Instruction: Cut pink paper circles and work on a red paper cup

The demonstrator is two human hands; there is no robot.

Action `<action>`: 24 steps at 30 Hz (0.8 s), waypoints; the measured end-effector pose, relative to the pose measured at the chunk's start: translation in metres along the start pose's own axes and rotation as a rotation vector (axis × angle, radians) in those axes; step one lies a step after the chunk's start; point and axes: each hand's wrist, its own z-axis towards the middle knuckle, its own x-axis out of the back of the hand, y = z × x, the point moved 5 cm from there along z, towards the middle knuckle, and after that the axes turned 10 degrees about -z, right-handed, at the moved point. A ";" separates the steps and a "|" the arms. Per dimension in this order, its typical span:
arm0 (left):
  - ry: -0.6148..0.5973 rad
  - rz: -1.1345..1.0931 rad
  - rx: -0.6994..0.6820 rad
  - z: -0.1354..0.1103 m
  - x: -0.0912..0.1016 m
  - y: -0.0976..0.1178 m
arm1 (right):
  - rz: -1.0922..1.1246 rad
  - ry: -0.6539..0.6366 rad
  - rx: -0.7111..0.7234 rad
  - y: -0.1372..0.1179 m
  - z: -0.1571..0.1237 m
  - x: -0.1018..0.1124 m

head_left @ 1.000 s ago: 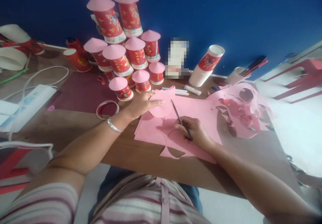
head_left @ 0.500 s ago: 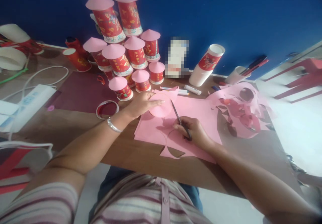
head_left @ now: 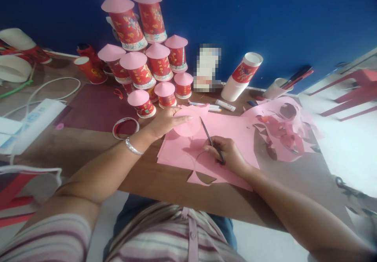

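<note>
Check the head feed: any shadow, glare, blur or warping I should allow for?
Head view: the scissors in the right hand and the circle held by the left hand look readable; head view: soft shadow falls on the pink paper beside the right hand; head view: the floor at right is pale and washed out; head view: the cone-topped tubes lean, perhaps from lens distortion.

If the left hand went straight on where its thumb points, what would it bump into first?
Probably the tip of the scissors, right by the disc that the left hand holds. Heights are hard to judge here, so it might miss.
</note>
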 end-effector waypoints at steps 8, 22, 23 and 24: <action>-0.039 0.002 0.053 0.003 0.005 -0.007 | 0.021 -0.010 -0.019 0.003 0.001 -0.002; -0.013 0.005 0.020 0.002 0.001 -0.002 | -0.001 -0.021 -0.038 0.004 0.000 -0.002; -0.016 0.011 0.014 0.002 0.000 -0.001 | 0.000 -0.020 -0.038 0.004 0.000 -0.002; -0.023 0.014 0.015 0.002 -0.001 -0.001 | 0.001 -0.019 -0.037 0.005 0.000 -0.002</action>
